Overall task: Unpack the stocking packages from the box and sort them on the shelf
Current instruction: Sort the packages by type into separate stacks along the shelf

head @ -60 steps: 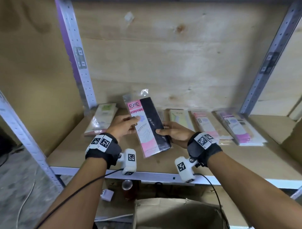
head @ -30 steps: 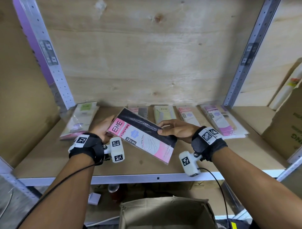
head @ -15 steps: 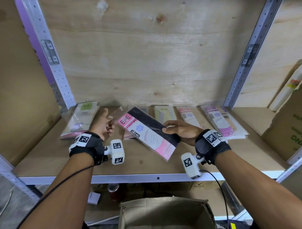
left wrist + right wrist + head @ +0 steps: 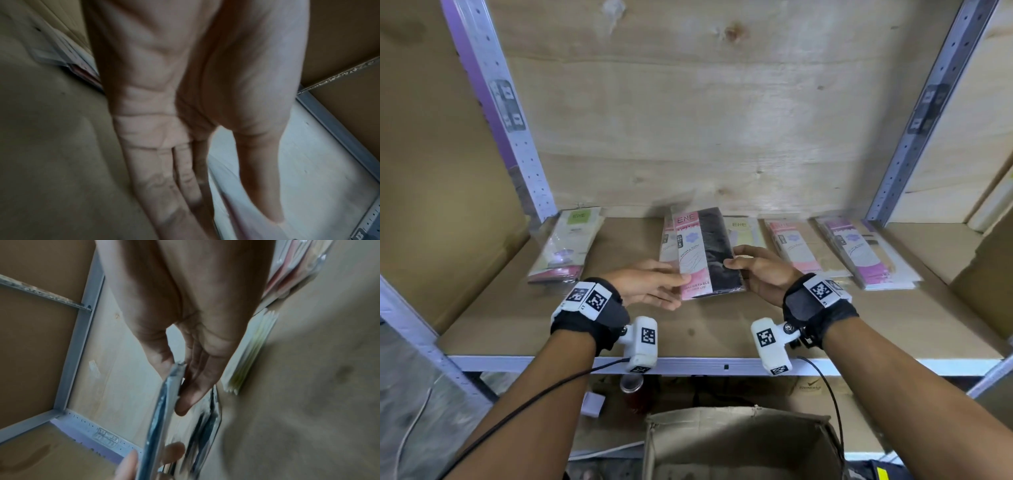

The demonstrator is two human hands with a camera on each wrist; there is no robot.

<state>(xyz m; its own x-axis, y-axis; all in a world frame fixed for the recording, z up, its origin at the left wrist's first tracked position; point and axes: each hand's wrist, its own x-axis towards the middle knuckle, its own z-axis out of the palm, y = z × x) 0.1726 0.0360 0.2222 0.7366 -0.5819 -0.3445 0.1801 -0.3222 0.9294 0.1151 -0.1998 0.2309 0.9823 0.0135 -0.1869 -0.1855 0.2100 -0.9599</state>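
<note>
A flat pink-and-black stocking package point(image 4: 705, 253) marked ENE is held lengthwise just above a pile of like packages point(image 4: 667, 240) at the middle of the shelf point(image 4: 722, 365). My right hand point(image 4: 731, 257) pinches its right edge between thumb and fingers, and the right wrist view shows the right hand point(image 4: 180, 369) on the package's thin edge point(image 4: 162, 410). My left hand point(image 4: 681, 291) holds the near left corner, thumb on top and fingers beneath. In the left wrist view the left hand point(image 4: 195, 146) has long, nearly straight fingers. The open cardboard box point(image 4: 739, 442) stands below the shelf.
Sorted piles lie along the back of the shelf: green-label point(image 4: 565, 246) at left, yellow-label point(image 4: 741, 233), pink point(image 4: 794, 250) and purple point(image 4: 859, 250) to the right. Metal uprights point(image 4: 496, 102) frame the bay. A brown carton point(image 4: 986, 260) stands at the right end.
The package has turned from slanting to lengthwise and moved back over the middle pile. My left hand, off it half a second ago, now holds its near left corner.
</note>
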